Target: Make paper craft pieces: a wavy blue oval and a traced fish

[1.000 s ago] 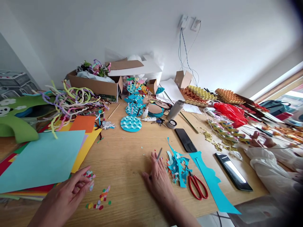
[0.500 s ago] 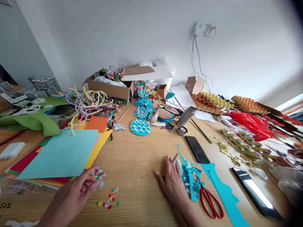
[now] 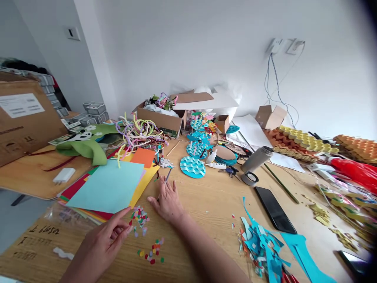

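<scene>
Lower left of frame: your left hand (image 3: 110, 237) is showing bare, slender-fingered. Lower centre: your right hand (image 3: 168, 202) is likewise showing bare. Your right forearm (image 3: 203, 245) is appearing uncovered down to the bottom edge, narrowing toward the wrist.

Bright, diffuse light; right corners dark.
Soft shadow crosses the brown wooden tabletop (image 3: 218, 204); the shiny red plastic bag (image 3: 353, 171) looks blurred.

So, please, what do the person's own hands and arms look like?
The left hand and right hand are bare, without gloves. No sleeve, watch or bracelet shows on the visible forearms. Nails are too small to judge.
</scene>
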### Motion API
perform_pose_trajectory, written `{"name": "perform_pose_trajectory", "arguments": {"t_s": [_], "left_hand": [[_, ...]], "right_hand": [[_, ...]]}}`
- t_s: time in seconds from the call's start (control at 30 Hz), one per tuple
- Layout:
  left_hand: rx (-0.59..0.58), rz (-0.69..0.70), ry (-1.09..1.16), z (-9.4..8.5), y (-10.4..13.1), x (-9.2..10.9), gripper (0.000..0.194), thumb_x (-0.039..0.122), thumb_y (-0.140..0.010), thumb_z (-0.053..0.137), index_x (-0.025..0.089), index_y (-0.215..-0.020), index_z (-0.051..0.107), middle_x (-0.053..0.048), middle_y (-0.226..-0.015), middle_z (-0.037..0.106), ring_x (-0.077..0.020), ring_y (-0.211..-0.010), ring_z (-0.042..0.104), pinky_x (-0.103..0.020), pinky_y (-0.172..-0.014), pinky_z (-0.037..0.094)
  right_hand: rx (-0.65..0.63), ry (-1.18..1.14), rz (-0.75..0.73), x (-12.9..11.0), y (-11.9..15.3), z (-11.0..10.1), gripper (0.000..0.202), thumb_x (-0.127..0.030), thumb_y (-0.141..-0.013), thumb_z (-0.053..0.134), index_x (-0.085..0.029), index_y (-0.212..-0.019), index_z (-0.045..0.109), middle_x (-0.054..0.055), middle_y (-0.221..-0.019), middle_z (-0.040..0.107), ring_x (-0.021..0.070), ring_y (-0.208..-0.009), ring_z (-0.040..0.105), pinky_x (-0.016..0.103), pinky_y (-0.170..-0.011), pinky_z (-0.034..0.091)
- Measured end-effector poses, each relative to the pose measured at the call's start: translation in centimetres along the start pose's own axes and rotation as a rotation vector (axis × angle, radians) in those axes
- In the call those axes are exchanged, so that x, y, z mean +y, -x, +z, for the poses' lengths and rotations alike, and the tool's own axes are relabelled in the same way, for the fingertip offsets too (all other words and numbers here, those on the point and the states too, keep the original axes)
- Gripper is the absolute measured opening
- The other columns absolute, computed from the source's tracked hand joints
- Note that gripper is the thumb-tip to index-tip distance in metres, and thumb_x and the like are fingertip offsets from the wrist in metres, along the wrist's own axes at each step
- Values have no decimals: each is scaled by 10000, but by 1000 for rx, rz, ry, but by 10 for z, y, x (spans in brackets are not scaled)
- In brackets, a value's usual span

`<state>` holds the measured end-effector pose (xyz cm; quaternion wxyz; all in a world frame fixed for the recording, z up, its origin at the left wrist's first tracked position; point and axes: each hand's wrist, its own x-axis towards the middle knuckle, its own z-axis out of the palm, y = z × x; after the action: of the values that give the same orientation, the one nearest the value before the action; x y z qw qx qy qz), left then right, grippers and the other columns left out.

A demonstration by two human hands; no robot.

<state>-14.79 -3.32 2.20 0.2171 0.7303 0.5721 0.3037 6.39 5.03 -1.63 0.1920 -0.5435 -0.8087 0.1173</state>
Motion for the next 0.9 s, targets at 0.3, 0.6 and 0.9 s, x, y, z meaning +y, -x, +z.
{"name": "perform_pose_trajectory", "arguments": {"t_s": [0.3, 0.6, 0.9], "left_hand": [[-35, -20, 3, 4, -1, -3, 396, 448, -852, 488, 287, -1205, 569, 31, -802, 735, -125, -633, 680, -178, -604, 535], [-103, -2, 12, 12, -5, -3, 386, 410, -874, 475, 312, -1243, 531, 47, -831, 730, -112, -676, 678, -169, -641, 530], [-88, -5, 51, 9, -6, -5, 381, 435, -854, 497, 287, -1197, 566, 32, -798, 739, -132, -674, 688, -174, -614, 538]], "right_hand": [[-31, 86, 25, 15, 6, -4, 730, -620, -887, 370, -75, -1373, 382, 199, -1427, 415, 329, -1362, 298, 606, -1107, 110], [-1, 145, 15, 18, 2, 3, 794, -646, -878, 352, -32, -1382, 379, 227, -1449, 362, 327, -1374, 277, 552, -1119, 159], [31, 275, 246, 60, 49, -16, 676, -562, -915, 364, -44, -1347, 418, 228, -1427, 394, 333, -1351, 325, 560, -1105, 181]]}}
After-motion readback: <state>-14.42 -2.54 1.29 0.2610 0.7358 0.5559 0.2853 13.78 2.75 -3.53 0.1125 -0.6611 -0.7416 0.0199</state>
